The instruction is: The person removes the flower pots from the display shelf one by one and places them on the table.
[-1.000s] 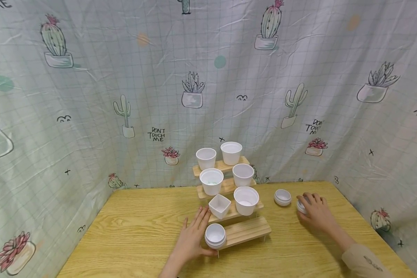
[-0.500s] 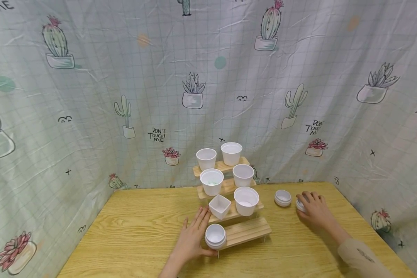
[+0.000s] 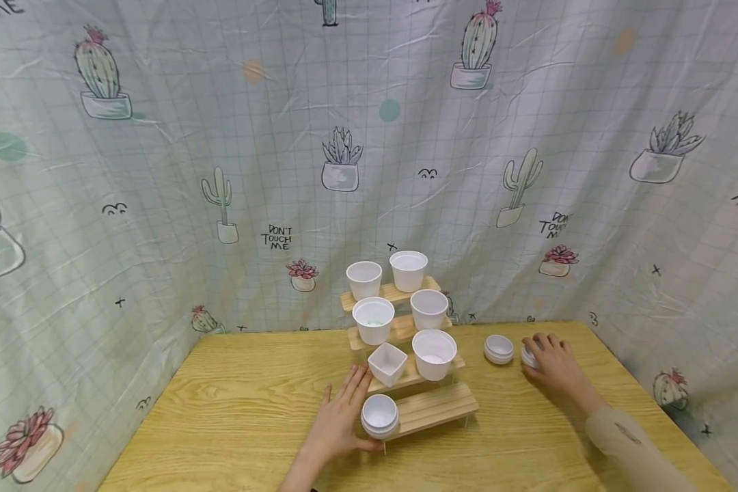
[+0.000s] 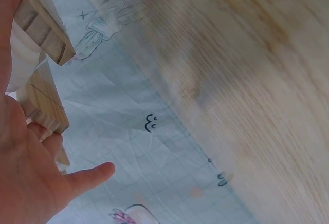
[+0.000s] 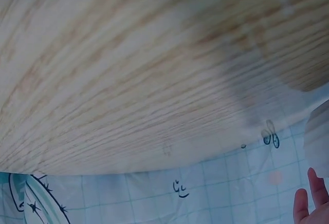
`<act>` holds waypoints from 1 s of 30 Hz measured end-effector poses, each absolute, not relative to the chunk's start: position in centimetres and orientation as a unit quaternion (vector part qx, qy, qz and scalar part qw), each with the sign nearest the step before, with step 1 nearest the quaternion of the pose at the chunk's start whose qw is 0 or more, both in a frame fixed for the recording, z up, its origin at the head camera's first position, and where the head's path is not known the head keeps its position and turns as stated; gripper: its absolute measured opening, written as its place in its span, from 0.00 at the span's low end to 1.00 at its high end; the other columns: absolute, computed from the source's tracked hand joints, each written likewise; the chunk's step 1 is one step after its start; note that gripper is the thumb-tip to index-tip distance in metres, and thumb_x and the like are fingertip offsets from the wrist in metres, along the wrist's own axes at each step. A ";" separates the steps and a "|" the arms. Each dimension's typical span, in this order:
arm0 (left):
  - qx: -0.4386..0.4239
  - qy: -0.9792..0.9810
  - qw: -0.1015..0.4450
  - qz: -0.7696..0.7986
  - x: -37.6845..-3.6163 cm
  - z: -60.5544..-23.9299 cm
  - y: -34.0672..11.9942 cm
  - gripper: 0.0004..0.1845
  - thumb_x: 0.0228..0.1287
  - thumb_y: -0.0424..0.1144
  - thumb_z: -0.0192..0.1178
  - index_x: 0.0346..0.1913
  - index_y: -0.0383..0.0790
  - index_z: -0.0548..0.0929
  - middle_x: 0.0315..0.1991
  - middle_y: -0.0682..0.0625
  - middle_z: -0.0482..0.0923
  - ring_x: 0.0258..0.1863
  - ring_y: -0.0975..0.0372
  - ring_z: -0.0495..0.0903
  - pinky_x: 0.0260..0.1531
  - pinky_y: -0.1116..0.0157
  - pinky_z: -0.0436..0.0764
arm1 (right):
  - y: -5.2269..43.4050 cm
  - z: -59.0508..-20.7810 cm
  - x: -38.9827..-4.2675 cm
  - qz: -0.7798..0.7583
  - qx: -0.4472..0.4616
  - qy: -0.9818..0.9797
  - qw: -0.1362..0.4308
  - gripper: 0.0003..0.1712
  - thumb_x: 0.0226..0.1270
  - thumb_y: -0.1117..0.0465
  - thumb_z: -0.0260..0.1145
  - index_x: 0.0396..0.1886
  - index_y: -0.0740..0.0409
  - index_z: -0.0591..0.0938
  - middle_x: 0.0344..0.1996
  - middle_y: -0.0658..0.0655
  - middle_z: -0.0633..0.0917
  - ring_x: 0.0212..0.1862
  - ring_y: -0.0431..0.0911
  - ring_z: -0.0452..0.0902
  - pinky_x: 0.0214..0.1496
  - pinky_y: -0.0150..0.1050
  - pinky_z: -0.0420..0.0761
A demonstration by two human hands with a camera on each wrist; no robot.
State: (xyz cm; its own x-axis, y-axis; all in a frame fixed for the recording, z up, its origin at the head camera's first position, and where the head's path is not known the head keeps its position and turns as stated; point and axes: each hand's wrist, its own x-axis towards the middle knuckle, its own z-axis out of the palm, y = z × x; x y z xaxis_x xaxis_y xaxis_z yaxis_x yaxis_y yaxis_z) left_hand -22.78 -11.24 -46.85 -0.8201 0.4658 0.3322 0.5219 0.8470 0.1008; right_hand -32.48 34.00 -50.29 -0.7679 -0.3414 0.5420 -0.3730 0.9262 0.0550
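A small round white pot point(image 3: 529, 357) sits at the right of the table, partly hidden under my right hand point(image 3: 556, 369), whose fingers curl round it. In the right wrist view the pot point(image 5: 317, 142) shows at the right edge with fingertips point(image 5: 314, 180) against it. My left hand point(image 3: 338, 420) lies along the left side of a wooden tiered stand point(image 3: 436, 408), fingers stretched out and touching its step ends. Beside that hand, a round white pot point(image 3: 380, 417) stands on the lowest step, and a square white pot point(image 3: 387, 365) one step up.
Several more white pots, such as this tall one point(image 3: 434, 355), stand in pairs on the upper steps. Another small round pot point(image 3: 499, 349) is on the table point(image 3: 240, 403) between the stand and my right hand. A cactus-print curtain point(image 3: 283, 137) encloses the back and sides.
My right hand, with the small pot in its grip, has shifted slightly back and to the left. The left hand stays against the stand.
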 end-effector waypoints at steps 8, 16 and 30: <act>-0.262 -0.949 0.148 -0.092 -22.8 -46.6 -11.4 0.68 0.23 0.70 0.66 0.70 0.43 0.46 0.70 0.47 0.49 0.69 0.53 0.51 0.54 0.38 0.63 | 33.7 -50.0 -32.4 0.049 0.176 -0.952 0.245 0.29 0.47 0.52 0.69 0.48 0.59 0.73 0.41 0.63 0.74 0.44 0.60 0.67 0.38 0.55 0.63; -0.263 -0.950 0.142 -0.094 -22.7 -46.6 -11.4 0.67 0.24 0.69 0.66 0.70 0.43 0.46 0.70 0.47 0.49 0.69 0.53 0.50 0.54 0.37 0.63 | 33.8 -50.4 -32.6 0.054 0.155 -0.961 0.223 0.30 0.48 0.50 0.69 0.49 0.60 0.73 0.42 0.64 0.74 0.45 0.60 0.66 0.38 0.55 0.63; -0.262 -0.951 0.132 -0.094 -22.7 -46.2 -11.1 0.67 0.25 0.70 0.65 0.70 0.43 0.45 0.71 0.48 0.46 0.69 0.53 0.50 0.55 0.38 0.63 | 33.9 -50.0 -33.4 0.043 0.139 -0.963 0.228 0.30 0.48 0.50 0.69 0.49 0.60 0.72 0.42 0.64 0.74 0.43 0.61 0.66 0.34 0.55 0.64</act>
State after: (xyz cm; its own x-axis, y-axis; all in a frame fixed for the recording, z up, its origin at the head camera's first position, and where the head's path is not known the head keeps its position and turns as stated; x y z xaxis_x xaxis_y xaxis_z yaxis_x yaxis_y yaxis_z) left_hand -22.68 -11.14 -46.25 -0.8282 0.4730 0.3007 0.5227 0.8454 0.1097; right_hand -33.38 33.89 -49.96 -0.8578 -0.2474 0.4505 -0.2870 0.9577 -0.0204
